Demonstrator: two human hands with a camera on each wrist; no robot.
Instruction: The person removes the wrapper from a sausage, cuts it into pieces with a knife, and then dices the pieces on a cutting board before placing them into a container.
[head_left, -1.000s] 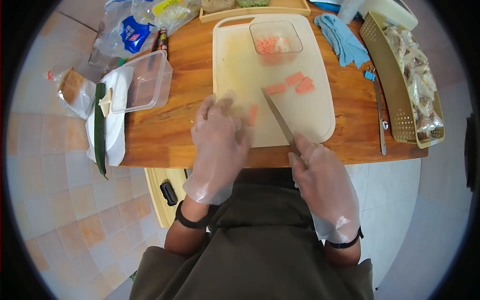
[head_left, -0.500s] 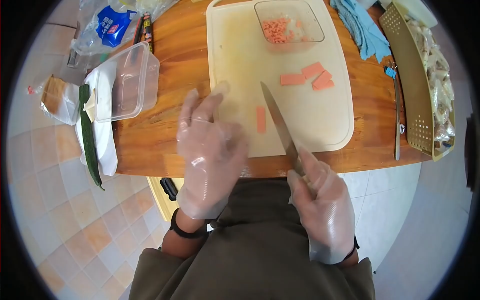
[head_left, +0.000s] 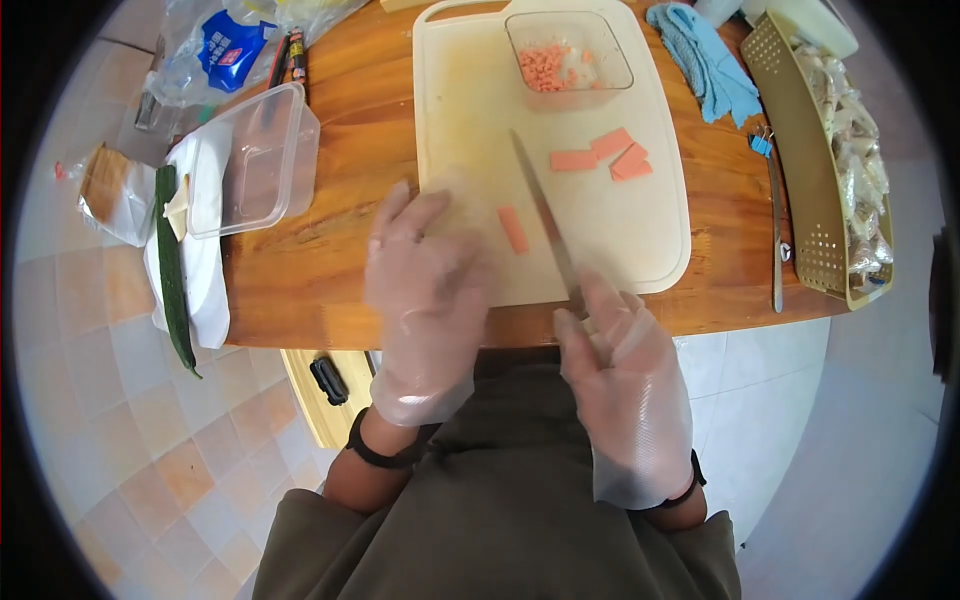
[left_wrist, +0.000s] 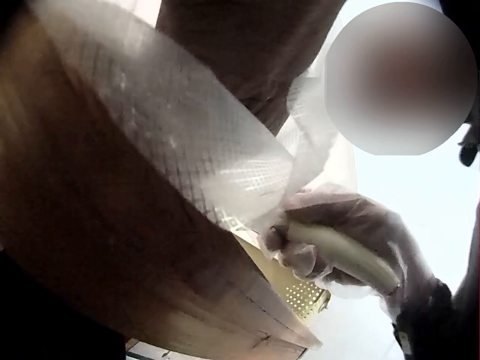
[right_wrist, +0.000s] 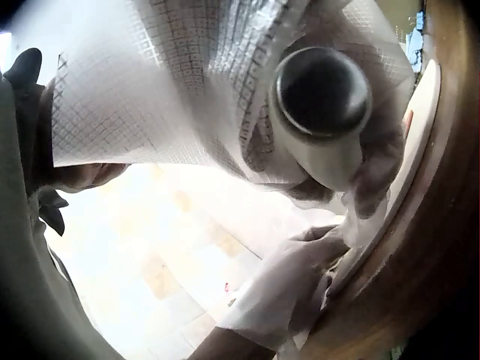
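Note:
My gloved right hand (head_left: 625,390) grips a kitchen knife (head_left: 543,205) by its pale handle (left_wrist: 345,255), the blade slanting over the cutting board (head_left: 465,120). The handle's rounded end shows large in the right wrist view. My gloved left hand (head_left: 425,270), blurred, is at the board's near left edge with its fingers loosely spread and nothing seen in them. Between that hand and the blade lies a lone flat pink strip (head_left: 512,230). Several more pink slices (head_left: 573,160) lie right of the blade. A clear container (head_left: 620,82) with small pink dice (head_left: 545,68) stands at the board's far end.
To the left are an empty-looking plastic box (head_left: 290,165), a cucumber (head_left: 170,270) on white paper and a bagged item (head_left: 110,195). On the right lie a blue cloth (head_left: 705,60), a thin metal tool (head_left: 777,240) and a long basket (head_left: 820,240) of wrapped things.
The head view tilted down, then shifted slightly back. The lone strip now slants the other way. My left hand has drawn a little away from it; my right hand keeps its hold on the knife.

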